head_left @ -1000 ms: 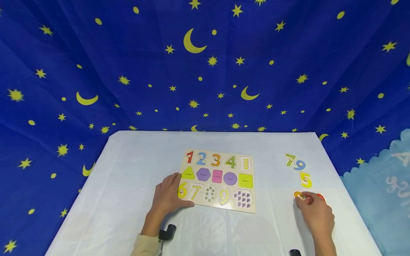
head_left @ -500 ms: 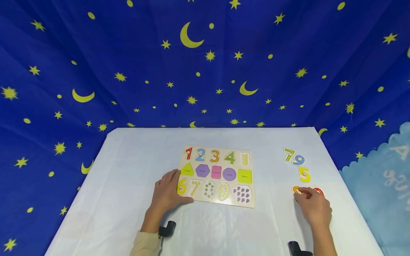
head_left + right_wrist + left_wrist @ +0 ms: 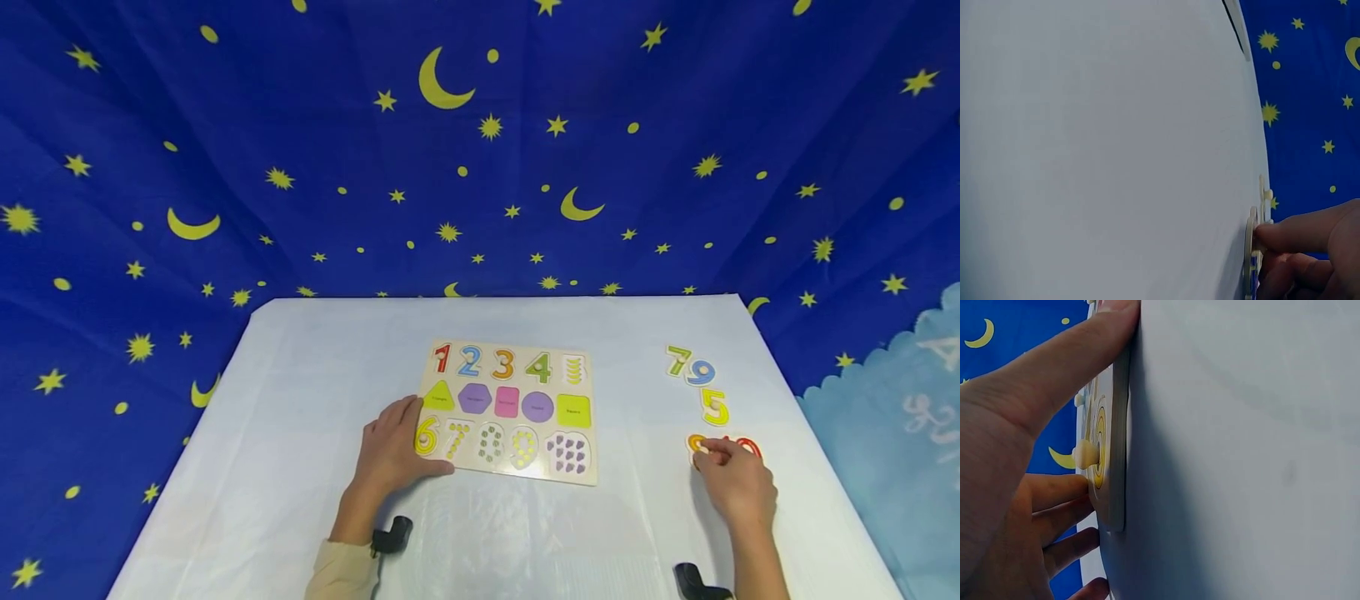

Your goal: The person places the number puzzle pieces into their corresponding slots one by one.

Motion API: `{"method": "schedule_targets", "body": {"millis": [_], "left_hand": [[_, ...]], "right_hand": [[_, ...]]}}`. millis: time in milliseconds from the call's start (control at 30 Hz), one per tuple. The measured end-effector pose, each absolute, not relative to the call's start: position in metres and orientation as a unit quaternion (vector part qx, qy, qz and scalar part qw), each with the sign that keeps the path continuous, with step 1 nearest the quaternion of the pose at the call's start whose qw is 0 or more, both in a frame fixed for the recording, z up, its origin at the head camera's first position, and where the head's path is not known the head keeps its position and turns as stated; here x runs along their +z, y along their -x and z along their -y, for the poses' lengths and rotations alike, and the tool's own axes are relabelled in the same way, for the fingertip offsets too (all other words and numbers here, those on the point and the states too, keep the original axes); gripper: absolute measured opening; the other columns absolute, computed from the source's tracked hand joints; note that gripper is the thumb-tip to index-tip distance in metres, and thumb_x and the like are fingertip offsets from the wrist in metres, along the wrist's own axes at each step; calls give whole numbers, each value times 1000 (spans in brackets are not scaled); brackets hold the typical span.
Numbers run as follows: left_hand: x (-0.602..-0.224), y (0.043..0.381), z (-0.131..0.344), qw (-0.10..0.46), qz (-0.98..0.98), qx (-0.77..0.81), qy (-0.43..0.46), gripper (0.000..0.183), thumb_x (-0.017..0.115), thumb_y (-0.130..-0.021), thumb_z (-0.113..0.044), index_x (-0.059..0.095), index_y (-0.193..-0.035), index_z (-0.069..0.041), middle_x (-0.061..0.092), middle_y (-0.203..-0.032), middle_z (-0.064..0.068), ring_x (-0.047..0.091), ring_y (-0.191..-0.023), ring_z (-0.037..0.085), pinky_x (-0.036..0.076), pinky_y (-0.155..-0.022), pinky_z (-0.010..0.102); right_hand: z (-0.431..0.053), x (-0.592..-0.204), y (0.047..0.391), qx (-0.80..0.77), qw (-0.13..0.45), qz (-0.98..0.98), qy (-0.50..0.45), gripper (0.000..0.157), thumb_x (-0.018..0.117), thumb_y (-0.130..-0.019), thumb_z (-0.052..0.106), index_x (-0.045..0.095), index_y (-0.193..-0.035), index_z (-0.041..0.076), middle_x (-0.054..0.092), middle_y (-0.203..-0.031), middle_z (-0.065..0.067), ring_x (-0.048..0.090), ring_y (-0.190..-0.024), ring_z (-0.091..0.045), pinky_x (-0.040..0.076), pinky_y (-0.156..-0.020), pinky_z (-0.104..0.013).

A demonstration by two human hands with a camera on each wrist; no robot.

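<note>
My left hand (image 3: 392, 446) rests against the lower-left corner of a wooden number puzzle board (image 3: 557, 367), thumb along its bottom edge and fingers beside its left edge. Knobbed pieces 1 to 4 and a yellow 6 (image 3: 427, 436) sit in the board; several picture-printed number recesses lie bare. At the right of the table, my right hand (image 3: 738, 487) pinches an orange number piece (image 3: 696, 441) with thumb and fingertips; the hand hides most of its shape. In the right wrist view the thumb (image 3: 1279, 236) presses at the piece. A red 10 piece (image 3: 750, 447) lies partly under the fingers.
Beyond the right hand lie a yellow 5 (image 3: 716, 407), a blue 9 (image 3: 702, 372) and a green 7 (image 3: 678, 361). A white cover (image 3: 337, 350) spreads over the table, and a blue star-patterned cloth (image 3: 337, 125) hangs behind it. Black wrist-camera mounts (image 3: 392, 535) sit near both wrists.
The head view has tilted slightly, so everything sits a little higher in it. My right hand stays at the orange piece with only a slight shift; the left hand keeps its place.
</note>
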State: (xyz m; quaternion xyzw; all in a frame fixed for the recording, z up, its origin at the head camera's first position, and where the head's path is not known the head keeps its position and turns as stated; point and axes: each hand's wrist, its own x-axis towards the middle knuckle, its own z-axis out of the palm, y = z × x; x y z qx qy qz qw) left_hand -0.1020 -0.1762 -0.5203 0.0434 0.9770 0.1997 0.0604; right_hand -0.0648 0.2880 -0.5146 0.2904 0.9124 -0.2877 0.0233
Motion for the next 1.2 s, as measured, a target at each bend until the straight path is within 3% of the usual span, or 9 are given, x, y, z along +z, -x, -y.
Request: {"method": "schedule_targets", "body": {"millis": [433, 1200], "left_hand": [[-520, 101, 175, 66, -976, 206, -38, 116, 85, -54, -61, 37, -147, -11, 37, -148, 8, 31, -134, 29, 28, -101, 53], [-520, 103, 178, 69, -977, 198, -46, 118, 83, -55, -64, 35, -148, -10, 36, -148, 9, 30, -134, 29, 30, -100, 55]], "right_hand": [[-291, -518, 61, -284, 20, -915, -287, 32, 63, -87, 19, 64, -111, -2, 60, -79, -7, 52, -73, -29, 31, -66, -44], [-266, -522, 61, -305, 5, -930, -203, 27, 70, -84, 23, 70, -100, 1, 60, -74, -3, 49, -65, -20, 35, -58, -33]]}}
